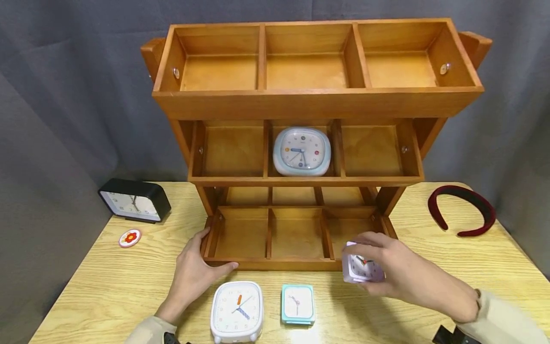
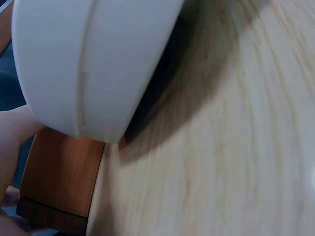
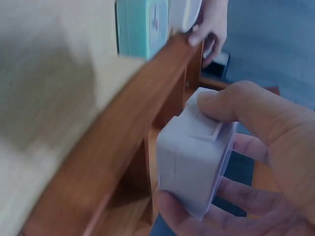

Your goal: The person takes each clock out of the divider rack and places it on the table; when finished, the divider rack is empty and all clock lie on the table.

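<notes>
In the head view a three-tier wooden shelf (image 1: 275,265) with divided compartments stands on the table. My left hand (image 1: 193,272) grips the bottom tier's front left corner, thumb along the front edge and fingers at the side. My right hand (image 1: 399,267) holds a small lilac alarm clock (image 1: 363,267) between thumb and fingers, just before the bottom right compartment. In the right wrist view the same clock (image 3: 189,152) appears above the tier. A white alarm clock (image 1: 237,310) and a small turquoise alarm clock (image 1: 298,304) stand in front of the shelf.
A light blue oval clock (image 1: 302,151) sits in the middle tier's centre compartment. On the left are a black alarm clock (image 1: 135,200) and a round badge with a red flower (image 1: 130,237). A dark red headband (image 1: 477,203) lies to the right. Grey cloth (image 1: 86,95) hangs behind.
</notes>
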Motion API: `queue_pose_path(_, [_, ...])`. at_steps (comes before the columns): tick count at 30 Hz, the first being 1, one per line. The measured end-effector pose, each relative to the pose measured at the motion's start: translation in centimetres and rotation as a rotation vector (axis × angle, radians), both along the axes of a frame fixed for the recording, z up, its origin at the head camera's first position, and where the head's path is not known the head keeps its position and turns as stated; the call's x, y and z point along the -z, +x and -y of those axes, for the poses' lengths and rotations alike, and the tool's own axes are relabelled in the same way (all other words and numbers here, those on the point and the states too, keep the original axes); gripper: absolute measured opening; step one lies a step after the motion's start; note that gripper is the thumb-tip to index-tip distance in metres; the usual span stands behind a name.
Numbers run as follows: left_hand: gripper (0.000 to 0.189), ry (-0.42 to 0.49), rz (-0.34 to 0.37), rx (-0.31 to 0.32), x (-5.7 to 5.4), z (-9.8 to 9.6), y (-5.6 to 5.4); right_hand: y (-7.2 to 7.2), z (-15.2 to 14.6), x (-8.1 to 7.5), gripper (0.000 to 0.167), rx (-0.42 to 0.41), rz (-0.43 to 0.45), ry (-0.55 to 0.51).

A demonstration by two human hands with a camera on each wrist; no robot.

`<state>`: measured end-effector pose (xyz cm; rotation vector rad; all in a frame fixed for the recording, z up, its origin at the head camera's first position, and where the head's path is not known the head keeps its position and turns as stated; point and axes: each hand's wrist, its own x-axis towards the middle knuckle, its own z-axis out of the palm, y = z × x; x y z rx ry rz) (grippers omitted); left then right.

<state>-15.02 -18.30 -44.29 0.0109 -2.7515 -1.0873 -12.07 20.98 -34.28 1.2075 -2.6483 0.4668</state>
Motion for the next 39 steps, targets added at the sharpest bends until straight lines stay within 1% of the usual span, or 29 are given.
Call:
queue_pose_path(2, [0.105, 0.002, 0.004, -0.001, 0.0, 0.0, 0.0, 0.7, 0.4, 0.3, 0.06, -0.027, -0.016, 0.007])
queue_pose_path(5, [0.104, 0.005, 0.011, -0.004, -0.1, 0.1, 0.0, 1.5, 1.0, 1.0, 0.062, -0.061, -0.005, 0.007])
queue_pose_path(7, [0.104, 0.009, 0.015, -0.006, -0.2, 0.1, 0.0, 1.9, 1.3, 1.6, 0.06, -0.07, 0.015, 0.018])
queue_pose_path(12, [0.104, 0.009, 0.023, -0.008, -0.2, 0.2, -0.1, 2.3, 2.0, 3.4, 0.052, -0.063, 0.145, 0.049])
queue_pose_path(16, [0.104, 0.007, 0.023, -0.008, -0.2, 0.2, 0.0, 2.3, 2.4, 4.5, 0.049, -0.028, 0.264, 0.068])
queue_pose_path(19, [0.104, 0.009, 0.024, -0.008, -0.2, 0.1, 0.0, 2.3, 2.5, 5.3, 0.048, -0.015, 0.305, 0.079])
queue_pose_path(21, [0.104, 0.013, 0.025, -0.01, -0.2, 0.1, 0.1, 2.3, 2.6, 5.8, 0.046, -0.008, 0.303, 0.096])
queue_pose_path(24, [0.105, 0.014, 0.024, -0.009, -0.2, 0.0, 0.2, 2.5, 2.5, 6.3, 0.046, -0.012, 0.271, 0.11])
queue_pose_path(27, [0.104, 0.012, 0.021, -0.01, -0.2, 0.0, 0.2, 2.6, 2.4, 6.8, 0.048, -0.041, 0.196, 0.094])
queue_pose_path(28, [0.104, 0.013, 0.02, -0.009, -0.2, 0.0, 0.2, 2.6, 2.3, 6.8, 0.05, -0.048, 0.189, 0.087])
queue_pose_path(29, [0.105, 0.013, 0.019, -0.007, -0.2, 0.0, 0.2, 2.7, 2.2, 6.8, 0.053, -0.053, 0.195, 0.089])
queue_pose_path(31, [0.105, 0.017, 0.02, -0.003, -0.3, -0.1, 0.1, 2.8, 2.1, 6.3, 0.058, -0.032, 0.242, 0.108])
queue_pose_path(34, [0.105, 0.018, 0.019, 0.003, -0.2, -0.1, 0.1, 3.0, 2.1, 4.5, 0.063, 0.017, 0.307, 0.112])
queue_pose_path(36, [0.105, 0.015, 0.018, 0.002, -0.2, -0.1, 0.1, 2.9, 2.3, 2.9, 0.065, 0.038, 0.268, 0.088])
queue_pose_path(39, [0.104, 0.015, 0.019, -0.003, -0.2, -0.1, 0.1, 2.5, 2.7, 0.4, 0.068, 0.018, 0.117, 0.021])
